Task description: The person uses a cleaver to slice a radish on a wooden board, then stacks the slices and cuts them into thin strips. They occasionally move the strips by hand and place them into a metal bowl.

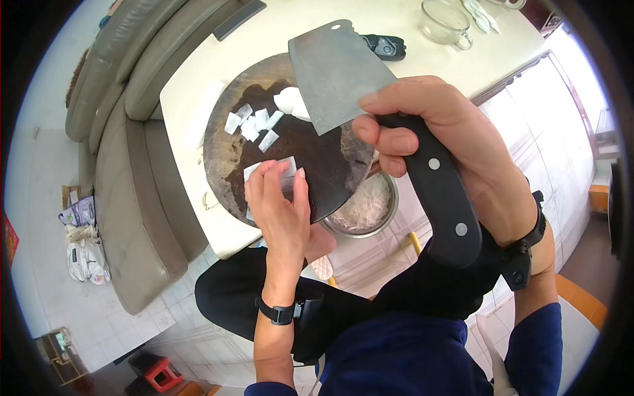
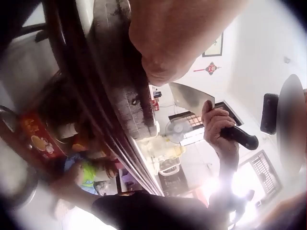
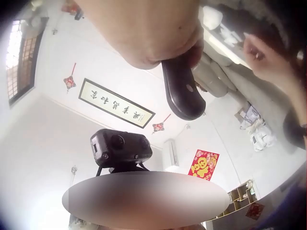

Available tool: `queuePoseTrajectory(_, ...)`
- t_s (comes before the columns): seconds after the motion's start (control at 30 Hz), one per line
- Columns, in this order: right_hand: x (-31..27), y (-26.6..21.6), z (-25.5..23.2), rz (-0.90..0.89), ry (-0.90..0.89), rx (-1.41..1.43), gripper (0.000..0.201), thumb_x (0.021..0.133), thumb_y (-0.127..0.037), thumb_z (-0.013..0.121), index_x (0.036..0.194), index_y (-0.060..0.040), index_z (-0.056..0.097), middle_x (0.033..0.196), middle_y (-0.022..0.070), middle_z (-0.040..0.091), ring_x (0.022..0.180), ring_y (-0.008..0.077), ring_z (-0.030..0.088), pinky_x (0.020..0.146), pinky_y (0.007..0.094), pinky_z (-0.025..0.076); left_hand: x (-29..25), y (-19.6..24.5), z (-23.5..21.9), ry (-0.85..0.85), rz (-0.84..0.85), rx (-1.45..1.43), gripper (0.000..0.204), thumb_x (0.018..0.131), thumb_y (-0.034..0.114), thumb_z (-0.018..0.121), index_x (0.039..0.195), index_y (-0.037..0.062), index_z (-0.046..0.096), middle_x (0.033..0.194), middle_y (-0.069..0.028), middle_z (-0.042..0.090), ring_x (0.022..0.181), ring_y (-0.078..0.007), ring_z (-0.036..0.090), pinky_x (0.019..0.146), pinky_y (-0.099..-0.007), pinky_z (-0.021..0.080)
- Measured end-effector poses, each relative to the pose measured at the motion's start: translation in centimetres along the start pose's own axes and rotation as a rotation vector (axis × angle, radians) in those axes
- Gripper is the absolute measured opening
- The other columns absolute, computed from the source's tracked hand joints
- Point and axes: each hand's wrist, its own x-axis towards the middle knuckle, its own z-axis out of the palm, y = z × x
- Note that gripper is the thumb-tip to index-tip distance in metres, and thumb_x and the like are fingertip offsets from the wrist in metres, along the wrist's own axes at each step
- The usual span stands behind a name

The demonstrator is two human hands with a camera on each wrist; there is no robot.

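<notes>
My right hand (image 1: 456,125) grips the black handle of a cleaver (image 1: 340,76), its broad steel blade raised above the round wooden chopping board (image 1: 323,178). On the board, my left hand (image 1: 281,204) has its fingers and thumb bent down around pale, grey-faced cut pieces (image 1: 288,166), partly hiding them. Several smaller white chunks (image 1: 249,125) lie loose farther up the board. A larger white lump (image 1: 288,100) sits partly behind the blade. In the left wrist view the cleaver (image 2: 192,98) is held up in the right hand (image 2: 220,127).
Below the board's near edge stands a metal bowl (image 1: 363,208) of pale shreds. The cream table (image 1: 198,79) carries a glass cup (image 1: 446,23) and a black object (image 1: 385,47) at the back. A grey sofa (image 1: 139,185) stands along the left.
</notes>
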Motion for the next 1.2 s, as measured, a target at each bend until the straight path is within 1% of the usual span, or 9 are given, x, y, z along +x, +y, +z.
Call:
queuePoseTrajectory(0.17,-0.6,-0.3,0.0,0.082,-0.010,0.029,0.020,0.087,-0.015,0.060,0.081,0.0035,0.064,0.060,0.0023,0.059,0.050,0.0108,0.055,0.052,0.0216,0.048,0.0,1.2,0.2,-0.025,-0.068,-0.208,0.021,0.074,0.000,0.072,0.094,0.0016,0.064,0.101,-0.0147,0.063,0.091,-0.0320,0.061,0.078,-0.0394,0.049)
queuePoseTrajectory(0.27,-0.3,0.0,0.0,0.042,-0.015,0.026,0.020,0.087,-0.015,0.060,0.081,0.0035,0.064,0.060,0.0022,0.059,0.050,0.0107,0.055,0.053,0.0216,0.049,0.1,1.4,0.6,-0.023,-0.063,-0.281,0.022,0.074,-0.002,0.072,0.094,0.0025,0.064,0.103,-0.0136,0.066,0.090,-0.0269,0.064,0.078,-0.0351,0.051)
queuePoseTrajectory(0.47,-0.4,0.1,0.3,0.001,0.012,-0.011,0.020,0.086,-0.015,0.060,0.081,0.0036,0.063,0.060,0.0025,0.059,0.050,0.0104,0.056,0.053,0.0217,0.049,0.6,1.5,0.3,-0.082,0.028,-0.358,0.028,0.072,-0.002,0.075,0.098,0.0031,0.065,0.107,-0.0133,0.065,0.096,-0.0262,0.064,0.082,-0.0343,0.051)
queuePoseTrajectory(0.7,-0.5,0.0,0.4,-0.010,-0.016,0.024,0.020,0.086,-0.015,0.060,0.079,0.0032,0.064,0.060,0.0022,0.059,0.049,0.0111,0.056,0.051,0.0217,0.048,0.1,1.9,-1.2,-0.077,0.066,-0.241,0.037,0.068,0.000,0.079,0.103,0.0032,0.066,0.111,-0.0157,0.063,0.102,-0.0311,0.061,0.086,-0.0376,0.050)
queuePoseTrajectory(0.77,-0.6,-0.3,0.7,0.013,0.026,0.009,0.017,0.091,-0.011,0.057,0.081,0.0025,0.060,0.074,0.0068,0.061,0.049,0.0036,0.047,0.048,0.0215,0.044,-0.1,1.3,-2.1,-0.111,0.025,-0.208,0.040,0.068,0.001,0.080,0.105,0.0031,0.066,0.111,-0.0156,0.064,0.103,-0.0314,0.060,0.087,-0.0387,0.050)
queuePoseTrajectory(0.83,-0.8,-0.4,0.7,0.021,0.044,0.012,0.017,0.091,-0.011,0.057,0.081,0.0022,0.060,0.075,0.0069,0.061,0.049,0.0036,0.047,0.047,0.0215,0.044,-0.3,0.8,-2.4,-0.133,0.012,-0.209,0.041,0.068,0.002,0.080,0.107,0.0030,0.066,0.108,-0.0147,0.065,0.099,-0.0312,0.061,0.084,-0.0387,0.050)
queuePoseTrajectory(1.0,-0.6,-0.2,0.7,0.022,0.066,0.011,0.016,0.091,-0.011,0.057,0.080,0.0015,0.060,0.074,0.0069,0.061,0.050,0.0036,0.048,0.047,0.0214,0.045,-0.5,0.3,-2.1,-0.150,-0.038,-0.221,0.043,0.068,0.001,0.079,0.109,0.0034,0.064,0.095,-0.0106,0.066,0.088,-0.0259,0.061,0.077,-0.0357,0.050)
queuePoseTrajectory(1.07,-0.4,0.1,0.3,0.011,-0.015,0.016,0.020,0.085,-0.015,0.061,0.079,0.0033,0.064,0.060,0.0025,0.060,0.049,0.0109,0.056,0.051,0.0213,0.048,-0.4,0.5,-1.7,-0.132,-0.066,-0.229,0.044,0.068,0.002,0.079,0.109,0.0037,0.064,0.093,-0.0096,0.065,0.086,-0.0241,0.061,0.076,-0.0349,0.050)
queuePoseTrajectory(1.2,-0.6,0.2,0.4,0.021,0.018,0.021,0.020,0.085,-0.016,0.060,0.080,0.0035,0.063,0.060,0.0023,0.060,0.049,0.0109,0.056,0.051,0.0212,0.048,-0.5,0.5,-1.3,-0.107,-0.104,-0.253,0.048,0.067,0.003,0.080,0.112,0.0041,0.062,0.090,-0.0072,0.063,0.082,-0.0205,0.059,0.076,-0.0332,0.050)
